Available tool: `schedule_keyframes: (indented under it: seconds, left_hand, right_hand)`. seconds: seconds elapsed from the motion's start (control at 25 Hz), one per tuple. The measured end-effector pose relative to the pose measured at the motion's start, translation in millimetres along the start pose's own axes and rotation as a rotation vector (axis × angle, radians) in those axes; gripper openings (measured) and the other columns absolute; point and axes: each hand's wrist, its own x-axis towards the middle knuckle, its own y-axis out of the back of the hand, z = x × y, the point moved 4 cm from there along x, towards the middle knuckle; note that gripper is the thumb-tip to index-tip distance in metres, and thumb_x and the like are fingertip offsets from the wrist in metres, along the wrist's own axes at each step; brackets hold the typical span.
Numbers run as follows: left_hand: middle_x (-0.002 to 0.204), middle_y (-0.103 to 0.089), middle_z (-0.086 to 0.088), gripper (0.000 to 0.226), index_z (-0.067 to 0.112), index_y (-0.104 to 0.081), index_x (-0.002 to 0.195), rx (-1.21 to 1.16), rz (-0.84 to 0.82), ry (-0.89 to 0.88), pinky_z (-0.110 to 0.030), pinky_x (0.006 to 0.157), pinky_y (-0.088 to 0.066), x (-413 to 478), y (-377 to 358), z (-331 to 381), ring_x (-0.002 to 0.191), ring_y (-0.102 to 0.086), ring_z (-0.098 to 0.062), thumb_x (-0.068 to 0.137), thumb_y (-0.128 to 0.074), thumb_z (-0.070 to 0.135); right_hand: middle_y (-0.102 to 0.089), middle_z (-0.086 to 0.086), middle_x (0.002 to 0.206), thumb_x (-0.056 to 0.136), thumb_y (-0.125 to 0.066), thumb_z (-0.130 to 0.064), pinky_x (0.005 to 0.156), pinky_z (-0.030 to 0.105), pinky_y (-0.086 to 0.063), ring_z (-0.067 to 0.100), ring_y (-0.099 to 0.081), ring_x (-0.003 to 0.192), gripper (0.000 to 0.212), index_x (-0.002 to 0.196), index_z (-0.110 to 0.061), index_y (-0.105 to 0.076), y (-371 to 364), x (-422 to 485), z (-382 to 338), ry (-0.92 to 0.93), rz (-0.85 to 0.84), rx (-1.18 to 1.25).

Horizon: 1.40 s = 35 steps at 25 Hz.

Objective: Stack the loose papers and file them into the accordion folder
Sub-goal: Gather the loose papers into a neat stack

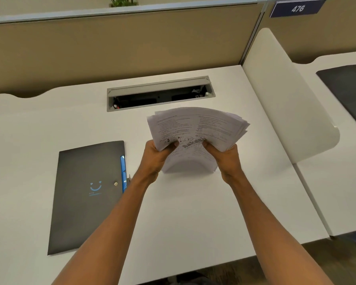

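Observation:
A thick stack of printed white papers [195, 128] is held above the middle of the white desk [183, 202]. The sheets bow upward and fan unevenly at their far edges. My left hand [156, 155] grips the stack's left near side, thumb on top. My right hand [226, 157] grips its right near side the same way. A black accordion folder [86, 194] with a blue smile mark lies flat on the desk to the left of my arms, shut by a snap, with blue tabs showing along its right edge.
An open grey cable tray [160, 93] is set into the desk behind the papers. A beige partition wall [119, 46] closes the back. A white divider panel [286, 95] stands at the right; beyond it another black folder [345, 91] lies on the neighbouring desk.

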Motion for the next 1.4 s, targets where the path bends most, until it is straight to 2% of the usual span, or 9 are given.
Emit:
schedule_keyframes:
  seconds: [0.28, 0.56, 0.68, 0.8, 0.88, 1.04, 1.16, 1.28, 1.4]
  left_hand:
    - [0.109, -0.076, 0.019, 0.041, 0.055, -0.073, 0.109, 0.007, 0.036, -0.041, -0.018, 0.076, -0.059, -4.8, 2.9, -4.2, 0.104, -0.069, -0.003, 0.091, -0.077, 0.018]
    - [0.113, -0.075, 0.019, 0.046, 0.059, -0.07, 0.112, 0.032, 0.035, 0.025, -0.024, 0.084, -0.059, -13.7, 4.1, -21.1, 0.109, -0.068, -0.005, 0.09, -0.078, 0.019]
    - [0.114, -0.075, 0.019, 0.041, 0.059, -0.069, 0.112, 0.081, 0.011, 0.016, -0.025, 0.083, -0.061, -12.0, 2.9, -15.5, 0.11, -0.069, -0.006, 0.094, -0.075, 0.023]
    - [0.115, -0.077, 0.012, 0.031, 0.052, -0.073, 0.112, 0.07, 0.009, 0.0, -0.026, 0.079, -0.062, -7.5, 6.5, -6.7, 0.107, -0.072, -0.011, 0.093, -0.076, 0.028]
    - [0.119, -0.077, 0.008, 0.029, 0.048, -0.074, 0.113, 0.009, 0.041, 0.005, -0.027, 0.079, -0.061, -5.8, 9.4, -1.6, 0.106, -0.073, -0.014, 0.091, -0.077, 0.028]
    - [0.12, -0.077, 0.009, 0.036, 0.052, -0.074, 0.108, -0.142, 0.105, 0.046, -0.031, 0.086, -0.059, -5.4, 8.3, 3.5, 0.105, -0.073, -0.012, 0.087, -0.077, 0.023]
    - [0.129, -0.073, 0.001, 0.04, 0.048, -0.071, 0.115, -0.291, 0.104, 0.056, -0.048, 0.104, -0.053, -6.4, -0.4, 3.4, 0.12, -0.067, -0.022, 0.091, -0.073, 0.016]
    - [0.143, -0.064, -0.011, 0.047, 0.037, -0.058, 0.135, -0.407, 0.06, 0.034, -0.057, 0.111, -0.046, -7.3, -17.8, 1.4, 0.133, -0.059, -0.033, 0.097, -0.065, 0.01]
    - [0.145, -0.06, -0.017, 0.047, 0.028, -0.053, 0.139, -0.451, 0.114, 0.06, -0.062, 0.11, -0.045, -7.8, -29.3, -5.1, 0.134, -0.057, -0.038, 0.099, -0.062, 0.005]
  right_hand:
    - [-0.078, -0.009, 0.116, 0.087, -0.082, -0.009, 0.085, 0.03, -0.063, 0.015, -0.072, 0.11, 0.05, 0.117, -0.048, -0.072, -1.3, 1.0, 1.7, 0.033, -0.035, -0.042]
    - [-0.079, -0.009, 0.116, 0.086, -0.084, -0.011, 0.093, 0.034, -0.062, 0.011, -0.072, 0.11, 0.047, 0.112, -0.048, -0.074, -0.2, -8.8, 28.5, -0.046, -0.03, -0.102]
    - [-0.08, -0.007, 0.118, 0.084, -0.087, -0.018, 0.092, 0.032, -0.063, 0.012, -0.075, 0.109, 0.039, 0.113, -0.042, -0.077, 4.2, -5.4, 25.0, -0.074, -0.066, -0.121]
    - [-0.08, 0.001, 0.118, 0.083, -0.088, -0.028, 0.091, 0.039, -0.064, 0.021, -0.077, 0.108, 0.035, 0.117, -0.028, -0.079, 17.0, 3.2, 15.7, -0.113, -0.134, -0.138]
    - [-0.078, 0.007, 0.123, 0.084, -0.086, -0.031, 0.095, 0.042, -0.062, 0.027, -0.075, 0.113, 0.042, 0.123, -0.019, -0.077, 27.3, 6.3, 11.8, -0.139, -0.175, -0.065]
    - [-0.071, 0.011, 0.136, 0.086, -0.083, -0.029, 0.101, 0.039, -0.058, 0.026, -0.067, 0.123, 0.051, 0.133, -0.017, -0.069, 33.6, -1.4, 18.8, -0.245, -0.155, 0.285]
    - [-0.068, 0.007, 0.139, 0.1, -0.058, -0.014, 0.099, 0.04, -0.058, 0.024, -0.065, 0.127, 0.038, 0.136, -0.024, -0.067, 16.4, -14.1, 28.9, -0.272, -0.126, 0.539]
    - [-0.058, 0.01, 0.152, 0.104, -0.047, -0.004, 0.112, 0.049, -0.049, 0.03, -0.056, 0.139, 0.049, 0.145, -0.027, -0.057, -15.3, -20.6, 33.6, -0.242, -0.149, 0.609]
    - [-0.053, 0.017, 0.155, 0.103, -0.05, 0.005, 0.115, 0.06, -0.042, 0.039, -0.049, 0.143, 0.056, 0.148, -0.028, -0.051, -39.7, -23.2, 38.6, -0.19, -0.085, 0.603]
